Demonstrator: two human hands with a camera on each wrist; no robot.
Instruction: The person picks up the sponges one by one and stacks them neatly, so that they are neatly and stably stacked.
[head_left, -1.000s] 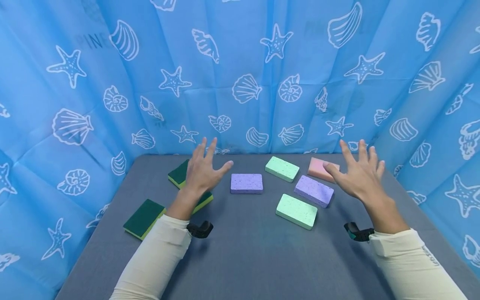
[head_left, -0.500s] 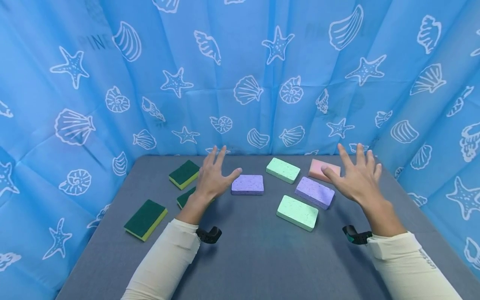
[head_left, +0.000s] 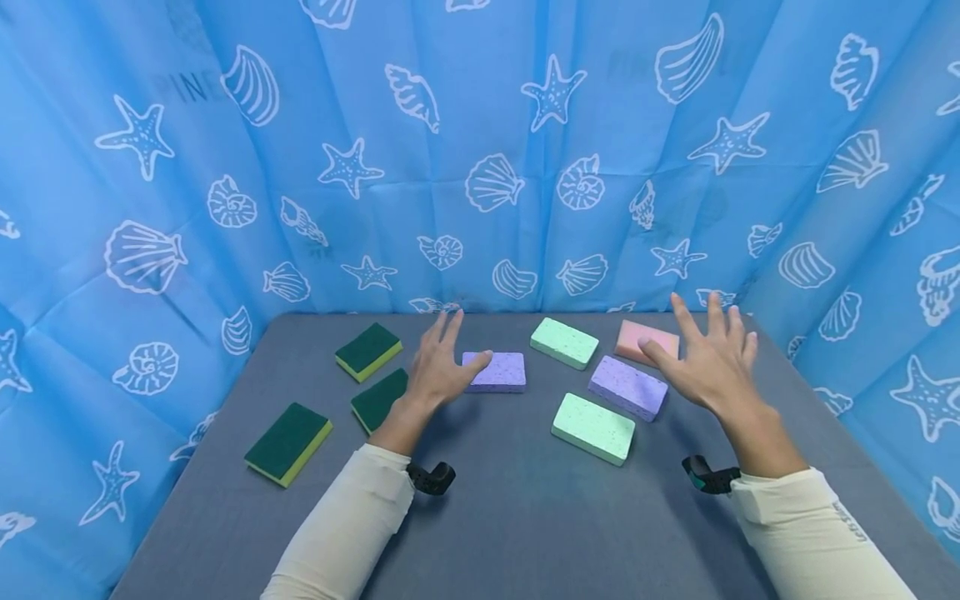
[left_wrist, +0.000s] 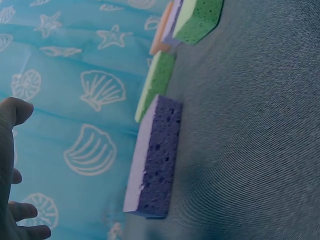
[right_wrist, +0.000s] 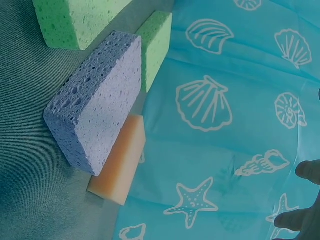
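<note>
My left hand [head_left: 438, 364] hovers with fingers spread, its thumb overlapping the left purple sponge [head_left: 504, 372] in the head view. In the left wrist view that purple sponge [left_wrist: 156, 157] lies flat on the cloth, apart from the fingers. Over on the right, my right hand [head_left: 712, 362] is held up with spread fingers, holding nothing. Its thumb overlaps a pink sponge [head_left: 639, 340]. A second purple sponge [head_left: 628, 387] lies just left of this hand, between one mint green sponge [head_left: 564, 342] at the back and another mint green sponge [head_left: 593, 428] in front.
On the left lie three green-and-yellow scouring sponges: a back one [head_left: 368, 351], a middle one [head_left: 380, 400] partly behind my left wrist, and a front one [head_left: 288, 444]. Everything sits on a grey cloth-covered table [head_left: 525, 533]. A blue seashell curtain [head_left: 495, 108] encloses the back and sides.
My left hand has moved right, from over the scouring sponges to the left purple sponge. The right hand has shifted slightly left and down. The sponges have stayed put.
</note>
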